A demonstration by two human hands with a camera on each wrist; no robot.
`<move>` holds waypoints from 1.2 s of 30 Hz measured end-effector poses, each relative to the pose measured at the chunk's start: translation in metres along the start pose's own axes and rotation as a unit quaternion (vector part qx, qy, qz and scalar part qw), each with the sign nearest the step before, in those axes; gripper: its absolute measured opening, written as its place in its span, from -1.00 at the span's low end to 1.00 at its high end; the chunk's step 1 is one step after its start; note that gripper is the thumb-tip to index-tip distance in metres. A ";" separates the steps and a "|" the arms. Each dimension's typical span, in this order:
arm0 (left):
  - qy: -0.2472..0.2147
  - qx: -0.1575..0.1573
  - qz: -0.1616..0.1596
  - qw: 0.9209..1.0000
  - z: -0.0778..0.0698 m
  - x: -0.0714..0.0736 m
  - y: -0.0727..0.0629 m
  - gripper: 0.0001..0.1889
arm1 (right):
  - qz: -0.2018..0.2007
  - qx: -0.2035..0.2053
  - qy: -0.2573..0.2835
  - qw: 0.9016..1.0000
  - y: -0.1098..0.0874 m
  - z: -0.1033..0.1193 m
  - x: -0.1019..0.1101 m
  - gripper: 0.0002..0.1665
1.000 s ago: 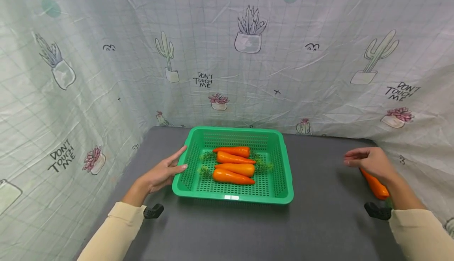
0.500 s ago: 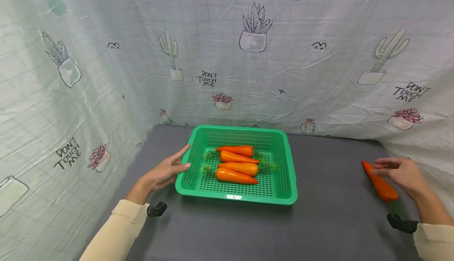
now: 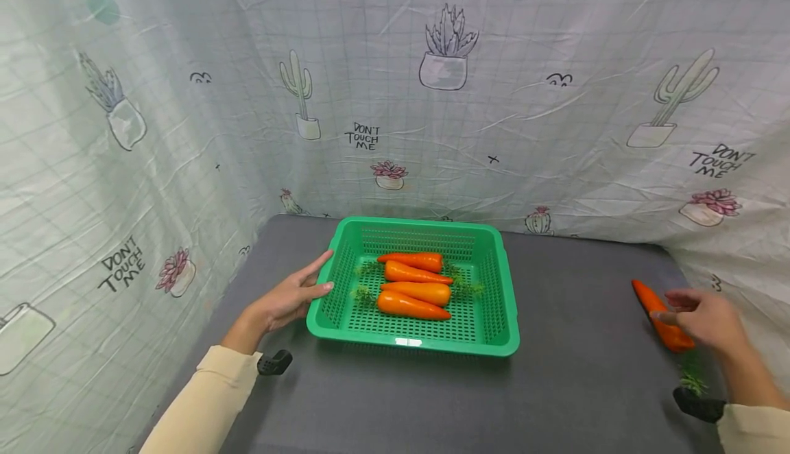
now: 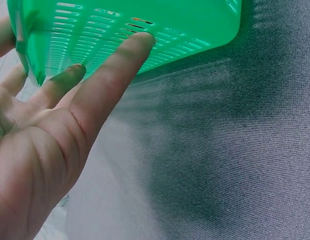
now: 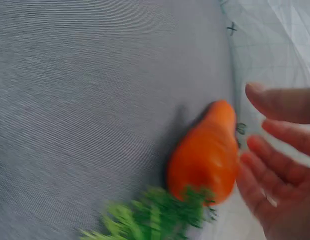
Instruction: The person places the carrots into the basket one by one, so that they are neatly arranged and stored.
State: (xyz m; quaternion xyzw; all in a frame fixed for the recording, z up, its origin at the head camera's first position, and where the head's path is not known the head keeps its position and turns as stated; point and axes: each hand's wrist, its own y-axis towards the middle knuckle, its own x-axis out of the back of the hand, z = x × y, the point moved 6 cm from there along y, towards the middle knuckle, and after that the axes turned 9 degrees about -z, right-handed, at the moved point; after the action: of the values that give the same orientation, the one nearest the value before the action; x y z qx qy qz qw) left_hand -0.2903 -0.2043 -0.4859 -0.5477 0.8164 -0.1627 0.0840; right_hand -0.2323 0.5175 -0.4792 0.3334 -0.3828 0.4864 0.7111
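Note:
At the left side of the green plastic basket [image 3: 507,296], my left hand [image 3: 285,303] holds the rim, thumb and a finger at its top edge. Other fingers [image 4: 107,82] lie against the outside of the slotted wall in the left wrist view. Over at the far right, my right hand [image 3: 712,320] is beside a lone orange carrot [image 3: 655,306] on the table, thumb and fingers spread apart. In the right wrist view the fingers [image 5: 267,160] are right at that carrot's side, and its leafy green top [image 5: 150,215] lies toward the wrist.
Several orange carrots [image 3: 418,293] with green tops lie in a row inside the basket. The dark grey table [image 3: 574,317] stretches between basket and lone carrot. A printed cloth [image 3: 395,84] hangs behind the table and along both sides.
My right hand has moved right and down, from above the lone carrot to its right side, uncovering most of it. The view has shifted slightly. My left hand stays at the basket's rim.

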 end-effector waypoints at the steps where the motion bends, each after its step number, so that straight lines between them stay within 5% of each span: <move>1: 0.002 0.000 -0.001 1.000 0.000 0.000 0.000 -0.13 | -0.003 0.003 -0.003 1.000 0.000 -0.001 -0.001 -0.21; 17: 0.021 -0.004 -0.004 1.000 0.001 0.000 0.000 -0.13 | -0.009 -0.058 -0.015 0.998 -0.006 -0.014 -0.015 -0.25; 26: 0.007 -0.011 0.006 1.000 0.002 -0.002 0.000 -0.12 | 0.008 -0.050 -0.019 0.999 -0.008 -0.011 -0.012 -0.42; 36: 0.005 -0.007 -0.009 1.000 0.003 0.000 0.001 -0.14 | 0.037 -0.044 -0.009 0.998 -0.003 0.004 -0.009 -0.34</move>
State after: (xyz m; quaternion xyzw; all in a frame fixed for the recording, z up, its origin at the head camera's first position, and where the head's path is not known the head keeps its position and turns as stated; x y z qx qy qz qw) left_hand -0.2899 -0.2048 -0.4893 -0.5547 0.8130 -0.1606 0.0748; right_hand -0.2324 0.5093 -0.4855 0.2912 -0.4223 0.4919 0.7035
